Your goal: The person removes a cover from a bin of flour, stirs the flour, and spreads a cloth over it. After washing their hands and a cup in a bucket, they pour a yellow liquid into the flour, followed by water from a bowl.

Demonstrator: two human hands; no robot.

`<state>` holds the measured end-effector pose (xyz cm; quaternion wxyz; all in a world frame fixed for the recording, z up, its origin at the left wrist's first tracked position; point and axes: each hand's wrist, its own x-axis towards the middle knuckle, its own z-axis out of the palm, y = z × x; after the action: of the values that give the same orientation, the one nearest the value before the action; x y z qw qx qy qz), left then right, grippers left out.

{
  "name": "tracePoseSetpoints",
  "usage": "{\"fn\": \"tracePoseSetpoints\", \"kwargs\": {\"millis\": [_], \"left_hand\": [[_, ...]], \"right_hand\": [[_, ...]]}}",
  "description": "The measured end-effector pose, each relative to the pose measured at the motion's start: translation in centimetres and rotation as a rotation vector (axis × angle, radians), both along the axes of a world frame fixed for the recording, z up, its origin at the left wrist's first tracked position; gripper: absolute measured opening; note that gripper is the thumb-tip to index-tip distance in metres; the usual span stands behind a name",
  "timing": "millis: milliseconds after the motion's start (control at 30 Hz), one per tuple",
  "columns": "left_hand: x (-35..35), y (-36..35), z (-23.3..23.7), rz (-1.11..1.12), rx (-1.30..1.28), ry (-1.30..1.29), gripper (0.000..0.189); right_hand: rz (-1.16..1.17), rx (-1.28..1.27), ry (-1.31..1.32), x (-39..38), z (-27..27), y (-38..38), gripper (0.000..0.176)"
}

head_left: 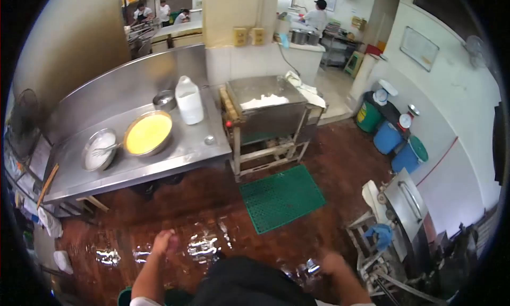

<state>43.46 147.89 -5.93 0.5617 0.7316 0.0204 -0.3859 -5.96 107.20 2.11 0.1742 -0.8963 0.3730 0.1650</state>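
Observation:
My left hand hangs over the wet red-brown floor, fingers loosely bent and apart, with nothing seen in them. Low on the right, my right hand is smeared by motion; its fingers do not show clearly. A steel table stands ahead of my left hand. On it are a bowl of yellow mixture, a bowl of white stuff with a whisk in it, a white plastic jug and a small metal bowl. My dark apron fills the bottom middle.
A green mat lies before a metal bin of white powder on a wooden frame. Machinery with a metal plate stands at right. Blue drums and scales line the wall. A person works in the back room.

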Motion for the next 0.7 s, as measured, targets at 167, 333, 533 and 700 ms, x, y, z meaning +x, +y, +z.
{"fn": "tracePoseSetpoints", "kwargs": {"millis": [167,333,533,700], "left_hand": [[-9.6,3.0,-16.4,-0.738,0.658,-0.210,0.035],[-12.4,-2.6,-16.2,-0.843,0.746,0.036,0.033],[-0.6,-23.0,-13.3,-1.040,0.914,-0.379,0.031],[2.1,-38.4,-3.3,-0.893,0.495,-0.771,0.032]], "right_hand": [[-0.601,0.659,-0.388,-1.0,-3.1,-0.5,0.033],[-0.419,0.436,-0.591,2.1,14.5,-11.2,0.015],[-0.826,1.083,-1.610,0.2,12.5,-19.0,0.027],[-0.673,1.389,-0.789,-8.4,-11.2,-24.5,0.045]]}}
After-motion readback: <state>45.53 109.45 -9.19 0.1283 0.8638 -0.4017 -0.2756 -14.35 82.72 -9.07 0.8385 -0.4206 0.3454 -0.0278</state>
